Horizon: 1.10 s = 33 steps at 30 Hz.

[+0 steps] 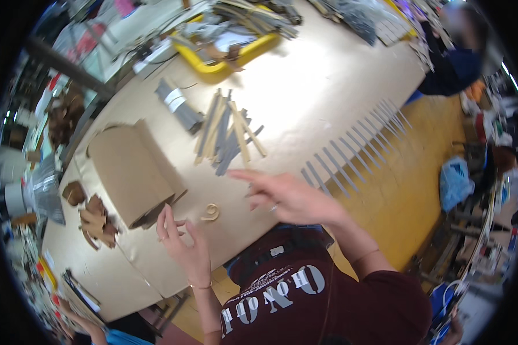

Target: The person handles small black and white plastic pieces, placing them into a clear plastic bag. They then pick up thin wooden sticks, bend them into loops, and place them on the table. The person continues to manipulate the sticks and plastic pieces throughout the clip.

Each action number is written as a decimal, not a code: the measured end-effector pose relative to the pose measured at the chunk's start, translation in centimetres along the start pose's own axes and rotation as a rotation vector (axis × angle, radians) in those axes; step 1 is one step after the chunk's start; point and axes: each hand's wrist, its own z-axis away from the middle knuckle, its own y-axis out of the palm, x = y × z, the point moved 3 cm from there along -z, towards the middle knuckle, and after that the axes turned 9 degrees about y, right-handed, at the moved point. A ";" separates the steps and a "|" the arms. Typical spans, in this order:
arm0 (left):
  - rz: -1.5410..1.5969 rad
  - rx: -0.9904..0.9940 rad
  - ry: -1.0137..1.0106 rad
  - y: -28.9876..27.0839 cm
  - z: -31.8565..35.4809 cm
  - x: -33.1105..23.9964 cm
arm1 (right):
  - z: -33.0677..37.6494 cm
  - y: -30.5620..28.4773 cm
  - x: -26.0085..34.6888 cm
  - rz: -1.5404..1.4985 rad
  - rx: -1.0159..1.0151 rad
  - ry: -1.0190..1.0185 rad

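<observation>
Grey row of strips overhanging the worktop

From where I stand, the row lies across the right-hand edge, each piece jutting out above the yellow floor. A sweep of the right forearm, which reaches in beside them, could knock some down, I would think.

That right hand is smeared by motion, index finger stretched toward the near end of a loose pile of grey and tan strips. Its fingers are loosely parted, with nothing visible between them. The left hand has thumb and fingers apart, empty as far as I can see, the tips right by the near corner of a curved brown panel; whether they touch it I cannot tell.

Between the hands sits a small tan curl, light enough, I'd guess, to be brushed off by a sleeve or wrist. The pile lies criss-crossed, so pulling one strip might drag out others or mix the colours.

As for writing, the maroon shirt carries big white block lettering with smaller lines above. Farther up, a white band circles a grey bundle; I make out no print on it.
</observation>
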 end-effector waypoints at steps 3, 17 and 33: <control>0.488 0.144 0.092 0.7 -0.1 -2.0 | -0.9 2.9 -0.6 -0.025 0.154 -0.018; 0.971 0.231 -0.190 4.3 0.3 -3.5 | 0.4 2.1 -0.9 -0.105 0.003 -0.065; 0.887 0.138 -0.049 7.0 1.1 -5.5 | 4.9 -7.1 -5.8 0.236 -0.502 0.265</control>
